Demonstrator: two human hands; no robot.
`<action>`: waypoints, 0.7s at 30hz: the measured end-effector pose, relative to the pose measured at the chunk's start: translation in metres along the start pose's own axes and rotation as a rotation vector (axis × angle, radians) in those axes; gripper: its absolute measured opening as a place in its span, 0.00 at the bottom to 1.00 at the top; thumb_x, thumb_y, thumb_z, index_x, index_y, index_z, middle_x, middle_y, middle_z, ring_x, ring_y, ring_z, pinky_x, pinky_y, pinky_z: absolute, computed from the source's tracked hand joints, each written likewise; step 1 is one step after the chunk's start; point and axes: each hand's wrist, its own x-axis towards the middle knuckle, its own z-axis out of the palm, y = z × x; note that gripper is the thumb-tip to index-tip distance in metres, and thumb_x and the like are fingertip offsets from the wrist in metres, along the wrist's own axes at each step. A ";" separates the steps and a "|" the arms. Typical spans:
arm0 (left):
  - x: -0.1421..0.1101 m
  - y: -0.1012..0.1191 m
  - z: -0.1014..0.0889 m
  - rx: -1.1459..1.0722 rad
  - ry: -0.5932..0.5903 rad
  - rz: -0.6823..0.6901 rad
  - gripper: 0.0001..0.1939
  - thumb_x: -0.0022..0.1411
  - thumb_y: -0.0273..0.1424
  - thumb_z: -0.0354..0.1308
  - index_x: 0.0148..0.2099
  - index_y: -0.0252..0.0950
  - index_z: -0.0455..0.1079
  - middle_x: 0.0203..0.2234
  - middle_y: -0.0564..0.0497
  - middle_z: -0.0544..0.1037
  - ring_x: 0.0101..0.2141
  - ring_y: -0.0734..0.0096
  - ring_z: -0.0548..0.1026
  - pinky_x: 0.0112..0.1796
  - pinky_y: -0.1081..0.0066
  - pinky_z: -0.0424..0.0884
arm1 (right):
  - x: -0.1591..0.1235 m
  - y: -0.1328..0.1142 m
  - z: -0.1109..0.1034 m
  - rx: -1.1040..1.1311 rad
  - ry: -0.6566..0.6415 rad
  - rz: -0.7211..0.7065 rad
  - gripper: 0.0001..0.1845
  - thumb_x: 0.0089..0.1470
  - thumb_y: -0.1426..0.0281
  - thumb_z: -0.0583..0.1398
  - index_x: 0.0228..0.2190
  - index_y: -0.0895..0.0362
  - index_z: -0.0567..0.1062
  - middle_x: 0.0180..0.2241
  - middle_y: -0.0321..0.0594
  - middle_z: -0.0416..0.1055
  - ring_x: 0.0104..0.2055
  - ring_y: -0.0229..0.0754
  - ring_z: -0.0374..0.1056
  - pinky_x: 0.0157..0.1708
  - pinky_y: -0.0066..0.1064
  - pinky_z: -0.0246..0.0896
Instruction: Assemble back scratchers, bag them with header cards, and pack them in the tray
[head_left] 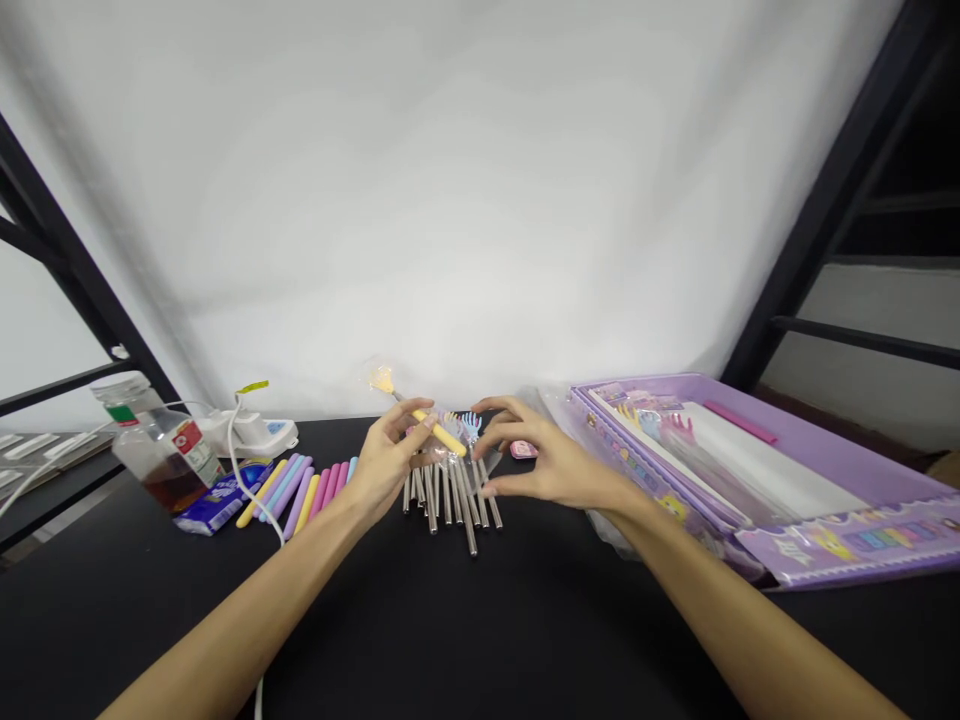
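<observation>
My left hand (397, 450) is closed on a back scratcher (448, 437) with a yellow handle, a short metal neck and a yellow claw head wrapped in clear plastic. It slants down to the right above the table. My right hand (536, 455) is beside the handle's lower end, fingers curved and apart, with clear plastic film (486, 468) close to its fingertips. Whether it touches the film I cannot tell. Beneath both hands lies a pile of metal rods (463, 500), with coloured claw heads (471, 424) at their far ends, partly hidden.
On the left, yellow, purple, blue and pink handles (300, 495) lie in a row beside a blue packet (217, 505), a bottle of brown liquid (161, 455) and a white power strip (259, 435) with its cable. A purple box (825, 420) holding more claws stands right, on plastic wrapping.
</observation>
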 end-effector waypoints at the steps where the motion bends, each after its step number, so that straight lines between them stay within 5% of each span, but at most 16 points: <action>1: -0.001 0.000 0.001 0.002 -0.012 -0.008 0.27 0.51 0.39 0.72 0.50 0.36 0.69 0.38 0.50 0.73 0.35 0.71 0.77 0.31 0.76 0.76 | 0.000 0.000 0.001 0.005 0.018 -0.023 0.11 0.47 0.62 0.71 0.34 0.51 0.81 0.58 0.41 0.62 0.54 0.47 0.65 0.52 0.39 0.64; 5: -0.005 -0.001 0.006 0.032 -0.093 0.005 0.24 0.54 0.39 0.71 0.47 0.38 0.65 0.39 0.51 0.73 0.35 0.71 0.77 0.33 0.71 0.79 | 0.005 0.004 0.013 0.071 0.139 -0.056 0.06 0.54 0.64 0.67 0.30 0.53 0.80 0.55 0.42 0.64 0.52 0.45 0.66 0.54 0.39 0.61; 10: -0.007 -0.001 0.010 0.142 -0.146 0.092 0.21 0.56 0.42 0.68 0.43 0.37 0.64 0.40 0.52 0.71 0.35 0.72 0.76 0.32 0.70 0.79 | 0.009 0.010 0.024 0.287 0.240 0.200 0.15 0.52 0.59 0.67 0.29 0.56 0.72 0.37 0.40 0.70 0.36 0.39 0.69 0.36 0.33 0.67; 16: -0.011 0.001 0.006 0.284 -0.239 0.100 0.28 0.49 0.34 0.73 0.48 0.39 0.62 0.47 0.50 0.68 0.31 0.76 0.77 0.33 0.73 0.77 | 0.008 0.010 0.016 0.486 0.156 0.448 0.24 0.44 0.60 0.72 0.38 0.56 0.70 0.23 0.32 0.71 0.24 0.37 0.68 0.27 0.30 0.64; 21: -0.007 0.004 -0.003 0.407 -0.368 0.028 0.37 0.51 0.36 0.72 0.60 0.45 0.60 0.57 0.44 0.64 0.29 0.79 0.75 0.33 0.71 0.77 | 0.006 0.010 0.007 0.451 -0.101 0.517 0.20 0.43 0.58 0.72 0.26 0.59 0.72 0.23 0.36 0.70 0.25 0.35 0.64 0.26 0.29 0.57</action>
